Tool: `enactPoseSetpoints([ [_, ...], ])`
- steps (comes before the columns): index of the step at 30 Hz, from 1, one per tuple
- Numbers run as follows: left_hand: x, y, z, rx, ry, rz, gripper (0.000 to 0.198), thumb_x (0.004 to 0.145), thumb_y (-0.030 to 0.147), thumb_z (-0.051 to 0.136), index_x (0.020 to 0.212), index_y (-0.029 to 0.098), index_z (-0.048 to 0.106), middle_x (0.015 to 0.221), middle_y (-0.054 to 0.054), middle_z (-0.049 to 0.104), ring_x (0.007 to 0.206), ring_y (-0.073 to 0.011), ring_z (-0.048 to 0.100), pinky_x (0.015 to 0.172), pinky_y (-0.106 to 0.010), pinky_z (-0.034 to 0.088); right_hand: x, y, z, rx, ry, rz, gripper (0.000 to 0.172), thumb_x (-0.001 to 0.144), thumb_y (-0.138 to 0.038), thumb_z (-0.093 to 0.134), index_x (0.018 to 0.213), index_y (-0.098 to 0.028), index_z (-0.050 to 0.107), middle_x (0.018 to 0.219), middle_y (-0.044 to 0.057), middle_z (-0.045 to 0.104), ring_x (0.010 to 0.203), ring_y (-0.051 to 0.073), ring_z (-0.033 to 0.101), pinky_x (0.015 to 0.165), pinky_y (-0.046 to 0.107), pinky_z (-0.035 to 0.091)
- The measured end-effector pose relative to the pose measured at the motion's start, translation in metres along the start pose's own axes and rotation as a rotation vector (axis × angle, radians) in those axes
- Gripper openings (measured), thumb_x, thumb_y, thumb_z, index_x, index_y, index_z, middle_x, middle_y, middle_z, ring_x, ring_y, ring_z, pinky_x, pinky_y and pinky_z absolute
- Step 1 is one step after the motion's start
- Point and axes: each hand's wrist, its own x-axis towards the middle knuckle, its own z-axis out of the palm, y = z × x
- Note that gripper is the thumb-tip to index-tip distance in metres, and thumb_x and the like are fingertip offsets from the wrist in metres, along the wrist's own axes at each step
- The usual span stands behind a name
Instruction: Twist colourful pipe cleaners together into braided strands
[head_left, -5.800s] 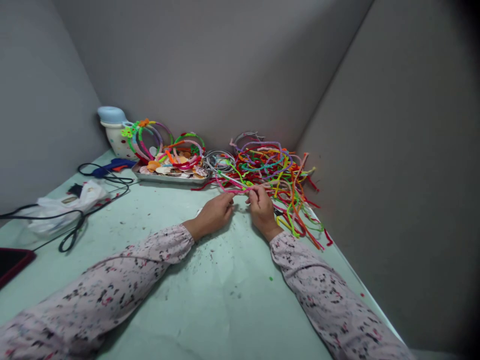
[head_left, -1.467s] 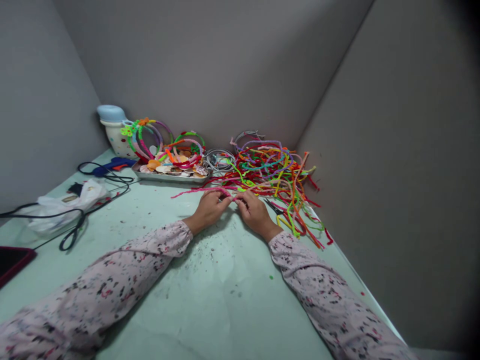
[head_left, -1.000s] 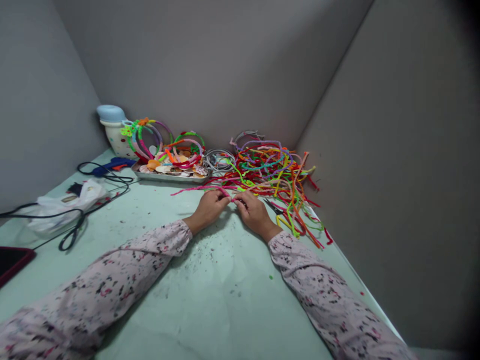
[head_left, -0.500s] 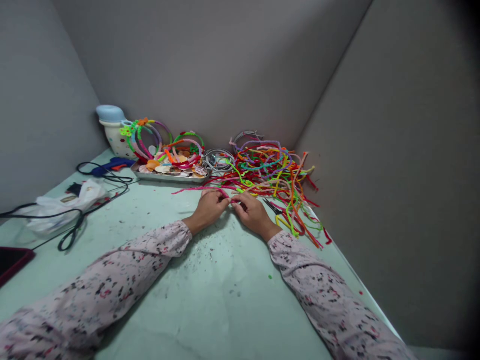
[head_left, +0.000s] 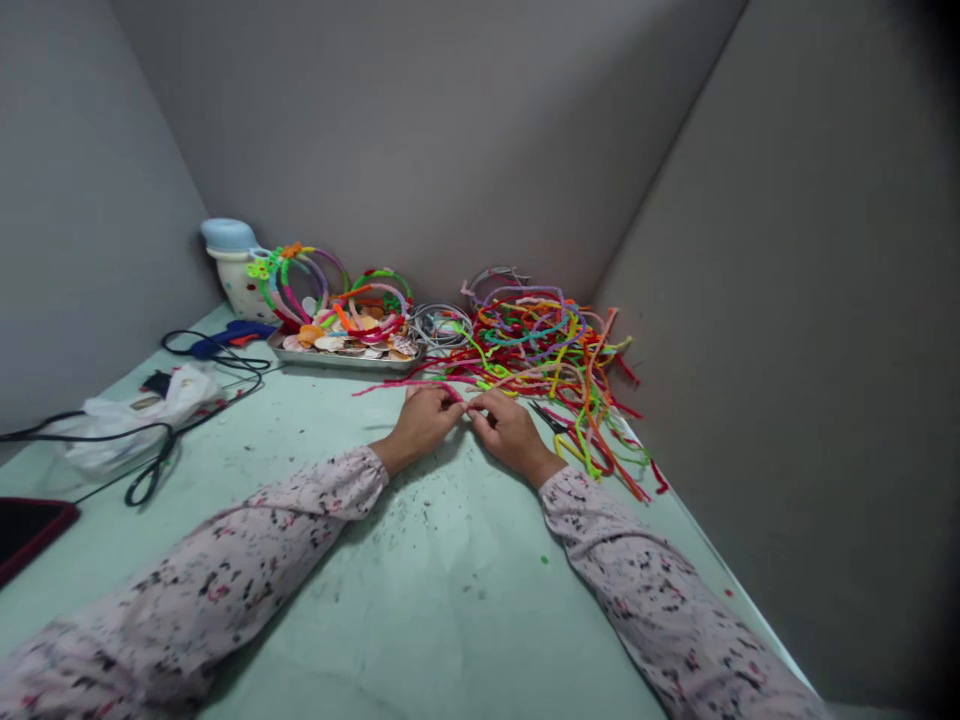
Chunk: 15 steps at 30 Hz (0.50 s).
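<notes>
Head view: flowered sleeves (head_left: 247,570) nearest, laid over a pale green table (head_left: 465,645) specked with dark bits (head_left: 426,512); a dark-screened device (head_left: 34,532) is cut off by the left edge. Mid-table, a pink strand (head_left: 450,390) is pinched between thumb and finger of the left hand (head_left: 424,425), its tail run out leftward past the knuckles; its other end, mostly hidden, is pinched by the fingertips of the right hand (head_left: 510,430), just beside the left's. Work on it judged partial: one end being handled, tail loose, no finished form seen. Scissors (head_left: 553,421) lie unheld, just right of the right hand. Well to the left, a white bag (head_left: 135,420) is crossed by a black cord (head_left: 169,442). Farther back, shells (head_left: 337,343) are held in a tray (head_left: 349,361); multicoloured hoops (head_left: 288,296) stand at it, apparently complete. Beyond a wire coil (head_left: 431,341), a heap (head_left: 532,330) of coloured strands is left, seemingly unused. Behind the tray's left end, a blue-lidded cup (head_left: 244,290). All closed in by plain grey walls (head_left: 420,120).
</notes>
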Motion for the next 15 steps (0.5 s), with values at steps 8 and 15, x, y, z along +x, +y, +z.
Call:
enactPoseSetpoints([
  [8, -0.001, -0.0019, 0.002, -0.061, 0.037, 0.015, 0.029, 0.085, 0.039, 0.057, 0.087, 0.015, 0.072, 0.089, -0.006, 0.074, 0.087, -0.0197, 0.065, 0.08, -0.03, 0.046, 0.0014, -0.0003, -0.0014, 0.006, 0.049, 0.037, 0.012, 0.089, -0.02, 0.053, 0.094, -0.02, 0.063, 0.094, 0.006, 0.064, 0.089, 0.019, 0.06, 0.078, 0.029, 0.047],
  [15, 0.0013, -0.0034, 0.0013, -0.007, 0.033, 0.031, 0.027, 0.084, 0.033, 0.056, 0.071, 0.015, 0.07, 0.077, -0.006, 0.071, 0.08, -0.0186, 0.062, 0.079, -0.031, 0.043, 0.0007, -0.0017, -0.0011, -0.001, 0.019, 0.014, 0.013, 0.09, -0.022, 0.052, 0.096, -0.02, 0.063, 0.095, 0.006, 0.064, 0.089, 0.019, 0.06, 0.078, 0.03, 0.047],
])
